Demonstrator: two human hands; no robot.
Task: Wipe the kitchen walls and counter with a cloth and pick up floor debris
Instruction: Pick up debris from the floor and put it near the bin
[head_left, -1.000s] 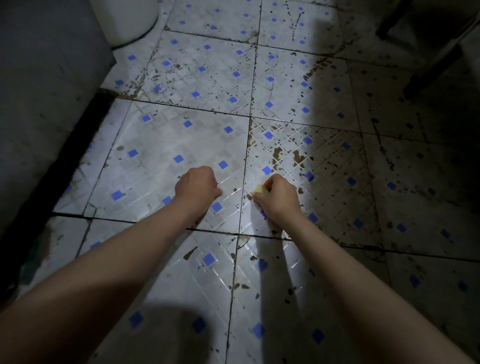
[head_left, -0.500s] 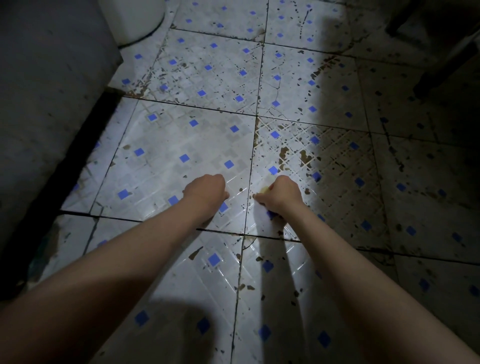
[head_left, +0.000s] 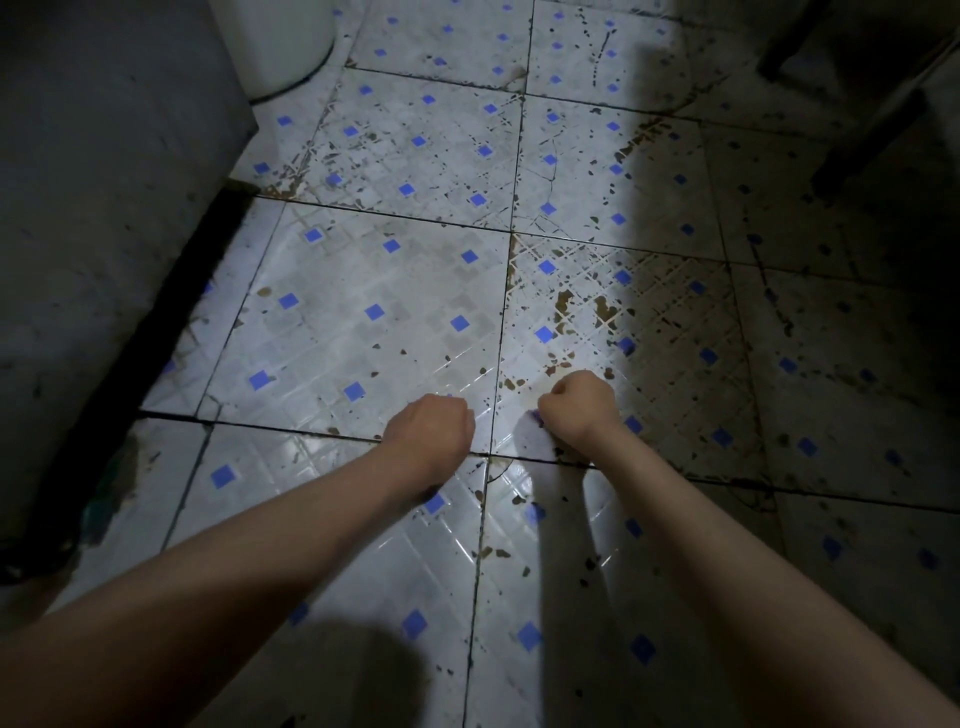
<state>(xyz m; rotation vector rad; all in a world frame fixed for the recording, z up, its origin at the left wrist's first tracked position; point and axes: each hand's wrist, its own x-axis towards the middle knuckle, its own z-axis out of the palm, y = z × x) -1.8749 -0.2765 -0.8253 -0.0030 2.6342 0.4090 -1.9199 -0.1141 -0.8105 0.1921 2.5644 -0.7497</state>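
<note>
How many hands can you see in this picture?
2. The left hand is curled over the floor tile left of the grout line; the right hand is curled just right of it. Whether either holds anything is hidden.

Both bare forearms reach forward and down from the lower corners of the view, converging toward the middle; the left hand is curled into a loose fist, back of the hand upward, fingers tucked under and out of sight; the right hand is likewise curled, knuckles up, just beside the left but apart; whether either holds anything cannot be told.
</note>
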